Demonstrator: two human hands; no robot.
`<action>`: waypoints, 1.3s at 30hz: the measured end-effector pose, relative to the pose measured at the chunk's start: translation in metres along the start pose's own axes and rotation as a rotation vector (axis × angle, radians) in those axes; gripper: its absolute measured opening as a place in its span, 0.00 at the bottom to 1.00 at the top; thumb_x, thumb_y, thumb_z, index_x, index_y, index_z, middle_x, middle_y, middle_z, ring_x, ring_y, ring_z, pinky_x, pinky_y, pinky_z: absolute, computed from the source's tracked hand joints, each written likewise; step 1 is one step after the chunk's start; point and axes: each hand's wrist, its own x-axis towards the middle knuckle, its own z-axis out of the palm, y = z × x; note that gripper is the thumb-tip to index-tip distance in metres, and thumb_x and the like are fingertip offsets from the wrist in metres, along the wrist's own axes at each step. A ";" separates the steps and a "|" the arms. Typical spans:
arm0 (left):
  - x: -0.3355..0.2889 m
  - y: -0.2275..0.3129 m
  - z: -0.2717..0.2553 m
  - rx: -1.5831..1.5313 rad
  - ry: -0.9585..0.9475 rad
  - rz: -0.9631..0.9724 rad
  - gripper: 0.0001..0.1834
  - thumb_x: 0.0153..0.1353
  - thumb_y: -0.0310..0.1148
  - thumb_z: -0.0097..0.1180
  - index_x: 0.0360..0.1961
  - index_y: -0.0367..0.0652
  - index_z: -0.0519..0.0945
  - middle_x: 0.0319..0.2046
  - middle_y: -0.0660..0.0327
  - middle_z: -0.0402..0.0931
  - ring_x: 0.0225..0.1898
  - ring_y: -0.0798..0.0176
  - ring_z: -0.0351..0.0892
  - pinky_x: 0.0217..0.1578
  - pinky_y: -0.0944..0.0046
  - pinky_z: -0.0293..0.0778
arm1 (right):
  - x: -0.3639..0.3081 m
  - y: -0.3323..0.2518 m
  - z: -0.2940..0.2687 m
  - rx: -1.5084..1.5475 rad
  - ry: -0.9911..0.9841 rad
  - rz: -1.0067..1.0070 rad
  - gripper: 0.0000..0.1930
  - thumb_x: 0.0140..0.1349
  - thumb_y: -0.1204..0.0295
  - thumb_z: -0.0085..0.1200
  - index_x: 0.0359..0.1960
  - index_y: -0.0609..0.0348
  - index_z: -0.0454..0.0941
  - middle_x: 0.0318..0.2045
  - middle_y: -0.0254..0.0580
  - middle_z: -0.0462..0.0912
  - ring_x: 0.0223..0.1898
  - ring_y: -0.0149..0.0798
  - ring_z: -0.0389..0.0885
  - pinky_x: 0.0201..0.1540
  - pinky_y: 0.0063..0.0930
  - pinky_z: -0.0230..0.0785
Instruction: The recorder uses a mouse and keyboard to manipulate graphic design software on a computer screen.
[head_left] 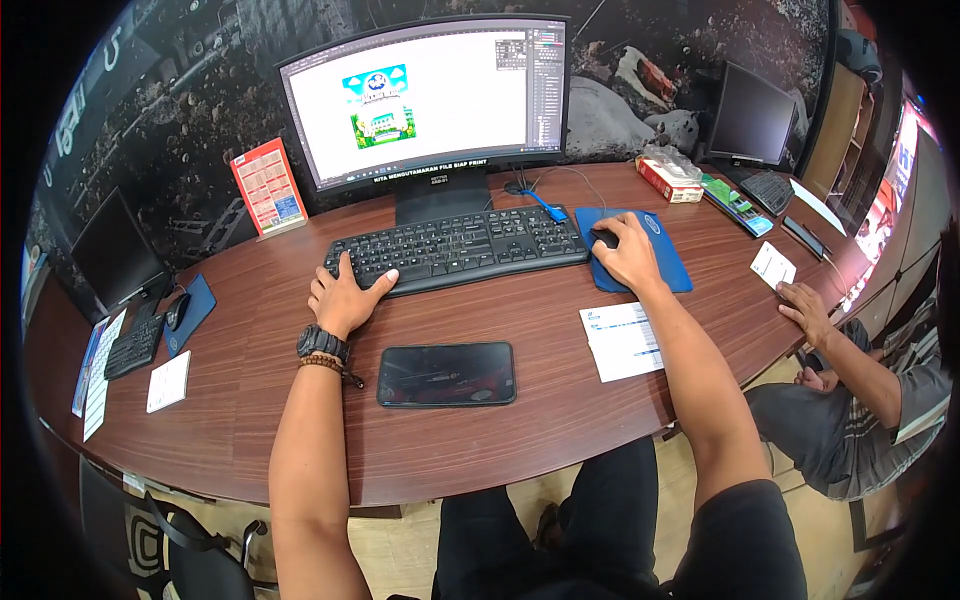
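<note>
My left hand [346,298] rests at the left end of a black keyboard [450,245], fingers spread and the thumb on its lower edge. A dark watch and a beaded bracelet circle that wrist. My right hand [630,255] is curled over a black computer mouse [606,238], mostly covered by the fingers, on a blue mouse pad [672,262]. Behind the keyboard, a large curved monitor [460,95] displays a design program with a colourful picture on a white page. A dark phone [446,374] lies screen up on the desk between my forearms.
A printed paper sheet [622,343] lies beside my right forearm. An upright red calendar [268,187] stands left of the monitor. At the right sits another person, whose hand [806,312] touches a small white paper [773,264]. A red-and-white box [668,182] is farther back.
</note>
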 end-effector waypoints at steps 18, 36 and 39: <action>-0.002 0.002 -0.002 -0.018 -0.002 0.007 0.63 0.49 0.80 0.51 0.74 0.44 0.55 0.70 0.28 0.47 0.72 0.27 0.46 0.67 0.33 0.47 | -0.002 -0.004 -0.005 -0.003 0.017 0.032 0.18 0.51 0.67 0.58 0.44 0.55 0.84 0.50 0.48 0.77 0.51 0.54 0.79 0.55 0.42 0.72; 0.020 -0.023 0.015 -0.279 0.245 0.074 0.22 0.65 0.33 0.51 0.60 0.44 0.76 0.63 0.46 0.66 0.65 0.38 0.61 0.63 0.37 0.58 | 0.021 -0.124 0.061 0.053 -0.098 -0.678 0.11 0.54 0.71 0.57 0.38 0.54 0.85 0.46 0.47 0.78 0.57 0.53 0.69 0.64 0.46 0.59; 0.019 -0.023 0.015 -0.283 0.224 0.070 0.24 0.58 0.24 0.52 0.58 0.47 0.79 0.63 0.48 0.66 0.66 0.39 0.61 0.64 0.38 0.58 | 0.022 -0.153 0.099 0.009 -0.334 -0.554 0.13 0.61 0.64 0.57 0.46 0.49 0.85 0.50 0.46 0.75 0.63 0.50 0.63 0.67 0.48 0.51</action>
